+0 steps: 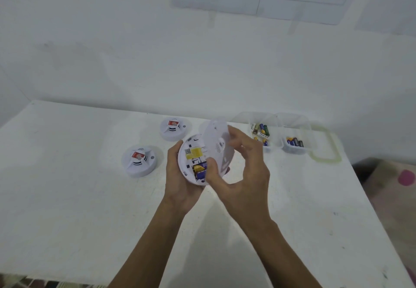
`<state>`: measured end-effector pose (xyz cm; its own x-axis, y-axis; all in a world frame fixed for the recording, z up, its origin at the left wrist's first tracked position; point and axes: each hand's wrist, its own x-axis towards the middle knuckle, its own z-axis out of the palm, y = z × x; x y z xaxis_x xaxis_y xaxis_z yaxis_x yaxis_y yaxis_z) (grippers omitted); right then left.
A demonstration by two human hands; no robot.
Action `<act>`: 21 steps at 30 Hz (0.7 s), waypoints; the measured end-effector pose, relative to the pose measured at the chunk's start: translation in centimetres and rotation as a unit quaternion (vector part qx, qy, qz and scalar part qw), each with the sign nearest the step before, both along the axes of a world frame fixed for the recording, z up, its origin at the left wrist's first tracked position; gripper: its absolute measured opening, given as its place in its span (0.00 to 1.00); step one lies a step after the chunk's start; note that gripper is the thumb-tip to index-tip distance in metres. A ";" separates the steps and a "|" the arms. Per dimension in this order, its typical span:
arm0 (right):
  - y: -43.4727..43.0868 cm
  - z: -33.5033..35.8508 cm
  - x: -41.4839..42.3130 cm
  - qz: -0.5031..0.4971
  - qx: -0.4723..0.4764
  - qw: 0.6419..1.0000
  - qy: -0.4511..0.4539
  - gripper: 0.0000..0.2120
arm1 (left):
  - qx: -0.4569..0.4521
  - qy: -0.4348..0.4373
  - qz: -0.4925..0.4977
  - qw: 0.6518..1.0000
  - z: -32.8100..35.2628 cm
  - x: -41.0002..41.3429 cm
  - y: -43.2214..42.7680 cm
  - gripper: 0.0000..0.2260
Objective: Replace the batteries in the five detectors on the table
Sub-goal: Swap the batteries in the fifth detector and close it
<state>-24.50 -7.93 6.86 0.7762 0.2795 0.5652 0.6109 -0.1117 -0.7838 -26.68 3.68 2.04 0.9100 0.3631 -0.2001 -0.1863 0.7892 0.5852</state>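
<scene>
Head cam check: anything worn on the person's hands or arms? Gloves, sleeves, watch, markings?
Nothing worn that shows. Left hand and right hand are ungloved; left forearm and right forearm are bare down to the frame edge: no sleeve, watch or band. No ring shows, though blur hides fine detail.

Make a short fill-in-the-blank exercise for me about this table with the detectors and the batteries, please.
1. The right hand holds the white cover; the open detector is gripped by the ____ one.
2. The label inside the open detector is ____.
3. Left of the hands, ____ closed detectors stand on the table.
4. The spare batteries lie in ____ clear boxes.
Missing words: left; yellow; two; two.
</scene>
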 end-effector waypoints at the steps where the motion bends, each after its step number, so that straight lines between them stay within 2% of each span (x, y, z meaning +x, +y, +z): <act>1: -0.4 0.0 0.4 0.019 0.024 0.999 0.028 0.23 | -0.008 -0.012 -0.004 1.000 0.0 0.0 0.3 0.25; 5: -1.5 0.0 1.8 0.065 0.091 0.987 0.119 0.13 | -0.006 -0.073 -0.064 0.995 0.4 0.1 1.5 0.16; 9: -2.4 -1.6 3.7 0.029 0.131 0.959 0.251 0.06 | -0.018 -0.090 -0.124 0.988 -0.5 0.8 2.8 0.29; 11: -2.7 -3.1 4.6 0.023 0.162 0.920 0.355 0.05 | -0.025 -0.098 -0.129 0.987 -0.9 1.0 3.1 0.29; 13: -3.0 -4.5 5.1 0.029 0.193 0.877 0.439 0.09 | -0.035 -0.100 -0.129 0.986 -1.0 1.3 3.2 0.30; 14: -3.1 -5.3 5.3 0.016 0.183 0.871 0.456 0.11 | -0.042 -0.102 -0.129 0.986 -1.0 1.4 3.2 0.30; 16: -3.3 -6.9 5.4 -0.026 0.125 0.882 0.454 0.10 | -0.049 -0.107 -0.134 0.984 -1.2 1.5 3.1 0.29; 19: -3.5 -9.4 5.9 -0.081 -0.014 0.917 0.391 0.04 | -0.053 -0.112 -0.146 0.981 -1.5 1.6 2.9 0.29; 21: -3.7 -10.9 6.3 -0.091 -0.104 0.923 0.360 0.06 | -0.060 -0.120 -0.160 0.978 -1.6 1.6 2.8 0.29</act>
<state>-18.20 -11.67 -4.04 0.9744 0.1510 -0.1668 -0.1039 -0.3554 -0.9289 -25.05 6.47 0.44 0.9992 0.0381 0.0088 -0.0379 0.8899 0.4545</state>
